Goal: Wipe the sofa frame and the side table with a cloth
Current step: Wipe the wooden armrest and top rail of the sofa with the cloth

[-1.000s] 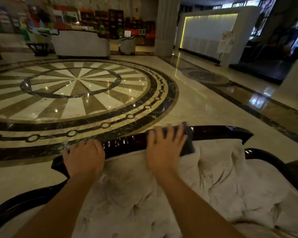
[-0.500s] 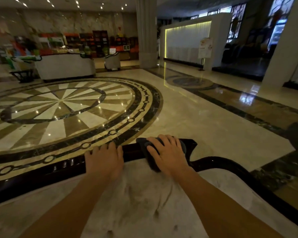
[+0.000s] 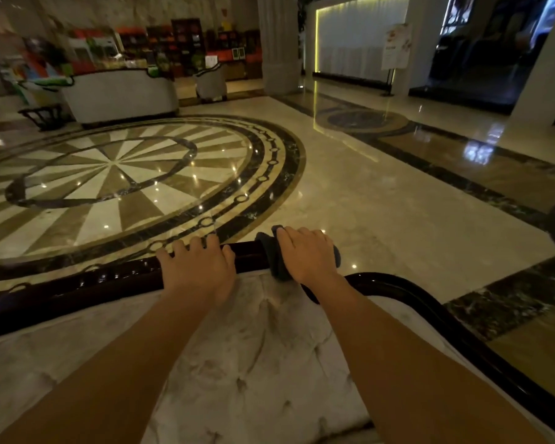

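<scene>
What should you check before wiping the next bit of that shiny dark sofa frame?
1. Cloth gripped by the right hand: ok.
2. Cloth touching the sofa frame: ok.
3. Left hand holding the frame, apart from the cloth: ok.
4. Frame bend to the right unobstructed: ok.
5. Wiped part clean: cannot tell, too dark.
6. Side table in sight: not ok.
</scene>
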Demonstrator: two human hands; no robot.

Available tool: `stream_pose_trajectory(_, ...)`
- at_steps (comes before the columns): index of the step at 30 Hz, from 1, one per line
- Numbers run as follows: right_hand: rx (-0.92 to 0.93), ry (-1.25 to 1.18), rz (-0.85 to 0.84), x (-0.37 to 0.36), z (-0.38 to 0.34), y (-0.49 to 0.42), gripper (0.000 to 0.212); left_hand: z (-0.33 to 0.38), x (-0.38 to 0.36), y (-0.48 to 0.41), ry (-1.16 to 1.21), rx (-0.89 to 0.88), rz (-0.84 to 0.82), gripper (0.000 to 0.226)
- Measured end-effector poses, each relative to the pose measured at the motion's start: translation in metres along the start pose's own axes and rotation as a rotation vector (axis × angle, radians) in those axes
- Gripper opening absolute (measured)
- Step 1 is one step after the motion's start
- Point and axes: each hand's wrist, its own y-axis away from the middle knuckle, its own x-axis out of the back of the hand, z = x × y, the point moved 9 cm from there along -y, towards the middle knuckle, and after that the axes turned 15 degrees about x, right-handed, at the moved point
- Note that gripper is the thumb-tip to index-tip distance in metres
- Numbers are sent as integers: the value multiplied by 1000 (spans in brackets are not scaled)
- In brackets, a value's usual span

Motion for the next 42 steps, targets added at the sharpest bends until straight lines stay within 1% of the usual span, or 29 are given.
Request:
stream_pose_trajectory(5,-63,-34,7,-2,5,-1,25,10,4,2,-7,-74,28,44)
stream_pose_trajectory(9,-110,-81,2,-6,12,0,35,16,4,0,-14,-119,20,39)
stream_pose_trajectory(12,-170,-220,-1,-9,22,0,37,19,3,-2,-43,-124,-1,40)
stream_pose_trajectory(14,-197,-325,15,-11,29,1,42,19,3,-4,-61,-86,-19,44)
stream_pose_trajectory(15,-214,-434,44,-13,34,3,46,19,3,-3,-63,-55,-28,45)
stream_pose_trajectory(16,-266,-600,105,-15,44,8,47,23,4,-1,-72,-30,-27,44)
stream_pose_trajectory(17,-352,-811,182,-19,55,15,45,31,4,2,-94,-21,-11,43)
stream_pose_trajectory(18,-475,-1059,256,-27,65,25,40,46,3,6,-120,-38,17,42)
stream_pose_trajectory(19,-622,-1287,304,-40,74,36,37,67,3,12,-128,-85,47,41)
stream_pose_trajectory(20,-725,-1426,337,-54,81,46,35,93,2,22,-116,-161,69,41)
stream_pose_trajectory(21,-782,-1494,344,-71,84,56,35,121,-3,36,-101,-256,83,39)
stream_pose_trajectory(22,-762,-1478,314,-85,84,65,35,149,-8,52,-84,-355,113,38)
stream_pose_trajectory(23,-639,-1352,251,-93,82,70,34,174,-14,67,-87,-444,158,37)
stream_pose_trajectory(25,-300,-1006,63,-107,69,77,26,209,-24,88,-118,-553,213,37)
stream_pose_trajectory(27,-110,-769,-11,-110,73,87,20,230,-39,99,-169,-620,206,39)
stream_pose_trajectory(28,-8,-630,-23,-107,81,90,22,240,-49,102,-209,-640,181,38)
stream_pose_trajectory(30,183,-352,-8,-101,102,99,32,257,-76,102,-282,-631,72,34)
stream_pose_trajectory(31,207,-291,-37,-102,119,103,38,263,-91,98,-296,-589,4,34)
stream_pose_trajectory(33,128,-226,-88,-105,165,121,46,267,-119,89,-303,-454,-113,37)
stream_pose_trajectory(36,-65,-176,-56,-95,233,157,48,267,-149,81,-202,-287,-234,38)
stream_pose_trajectory(39,-223,-218,-24,-95,268,197,46,270,-164,79,-166,-214,-244,44)
stream_pose_trajectory(42,-394,-247,-89,-105,286,246,50,284,-167,85,-83,-156,-249,57)
